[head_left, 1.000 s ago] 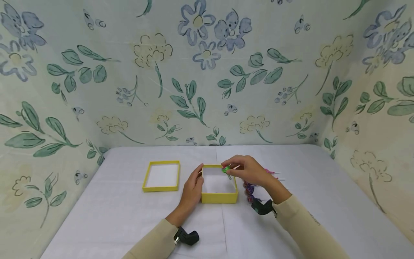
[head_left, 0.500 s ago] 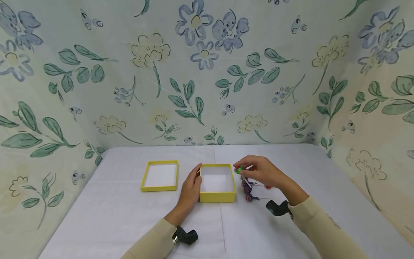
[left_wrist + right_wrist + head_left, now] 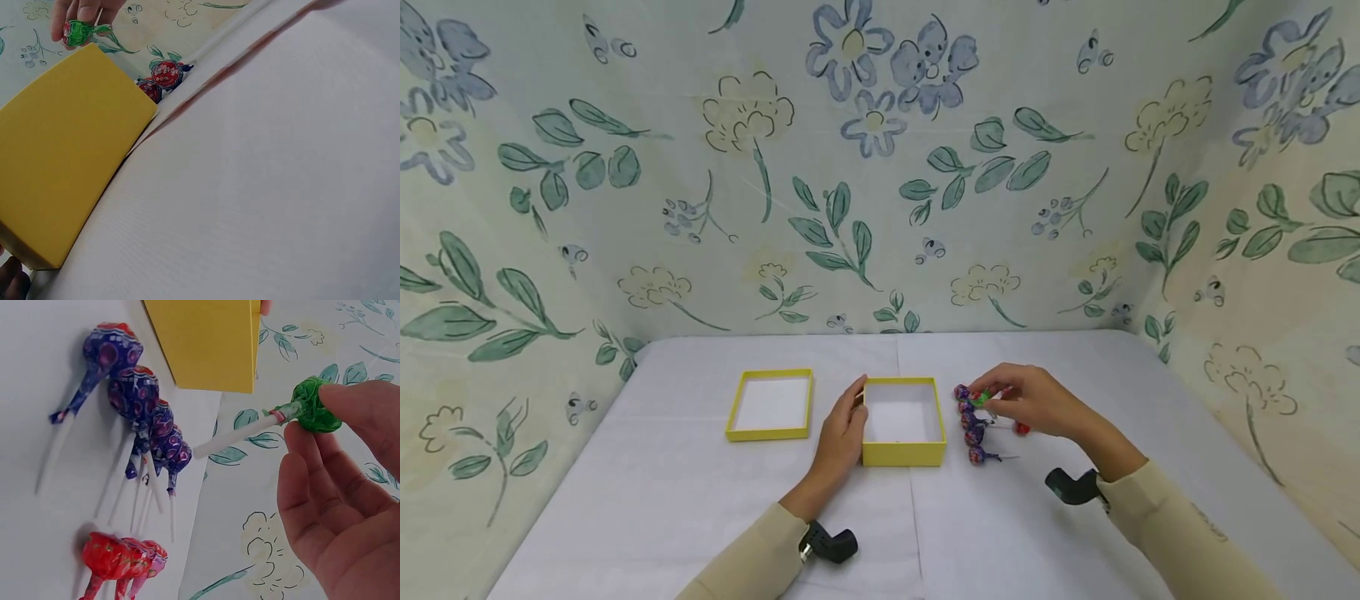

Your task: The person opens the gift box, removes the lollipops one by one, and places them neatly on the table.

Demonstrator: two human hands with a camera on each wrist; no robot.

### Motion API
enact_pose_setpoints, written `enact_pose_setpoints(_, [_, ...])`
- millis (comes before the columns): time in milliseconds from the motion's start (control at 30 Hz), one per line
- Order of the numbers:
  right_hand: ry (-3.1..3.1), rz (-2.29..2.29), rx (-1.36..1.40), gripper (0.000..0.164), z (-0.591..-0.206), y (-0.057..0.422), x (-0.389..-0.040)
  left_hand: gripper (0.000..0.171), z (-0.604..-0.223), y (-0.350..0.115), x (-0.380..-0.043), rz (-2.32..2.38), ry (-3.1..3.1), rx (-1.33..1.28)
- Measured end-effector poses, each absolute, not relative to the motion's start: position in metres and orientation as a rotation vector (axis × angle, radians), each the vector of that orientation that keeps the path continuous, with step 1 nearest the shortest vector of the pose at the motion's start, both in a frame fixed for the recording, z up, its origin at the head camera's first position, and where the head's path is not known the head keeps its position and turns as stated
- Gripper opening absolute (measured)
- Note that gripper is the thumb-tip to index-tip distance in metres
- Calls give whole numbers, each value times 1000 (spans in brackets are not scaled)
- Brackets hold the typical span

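Observation:
My right hand [image 3: 1037,402] pinches a green-wrapped lollipop [image 3: 317,405] between thumb and fingers, its white stick pointing away from the palm. In the head view it hovers over the far end of a row of purple-wrapped lollipops [image 3: 975,437]. A yellow box [image 3: 904,454] stands uncovered to the left of that row, white inside. Against the box's left wall rests my left hand [image 3: 841,435], its fingers fairly straight. Red-wrapped lollipops [image 3: 105,557] lie beside the purple ones, partly hidden by my right hand in the head view.
A shallow yellow lid [image 3: 766,435] lies on the white-covered table [image 3: 700,508], left of the box, with its white inside facing up. Flower-patterned cloth [image 3: 820,275] rises behind the table and along both sides.
Carrying the green lollipop, my right hand has moved right, from over the box's right wall to above the purple row. My left hand stays at the box.

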State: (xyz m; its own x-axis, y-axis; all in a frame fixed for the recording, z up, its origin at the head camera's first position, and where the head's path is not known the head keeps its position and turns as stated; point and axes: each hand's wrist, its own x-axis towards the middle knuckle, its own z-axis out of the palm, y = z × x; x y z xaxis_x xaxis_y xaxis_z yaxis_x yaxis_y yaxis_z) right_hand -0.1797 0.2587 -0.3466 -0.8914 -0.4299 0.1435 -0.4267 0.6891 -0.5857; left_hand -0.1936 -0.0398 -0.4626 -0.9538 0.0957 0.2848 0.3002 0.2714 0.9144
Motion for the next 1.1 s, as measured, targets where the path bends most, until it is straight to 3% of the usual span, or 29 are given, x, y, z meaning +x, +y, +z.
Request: enact_pose_setpoints(1100, [2855,-988,-628,26,-374,310,-171,46,-464,-40,-195,-1742,-2361,-393])
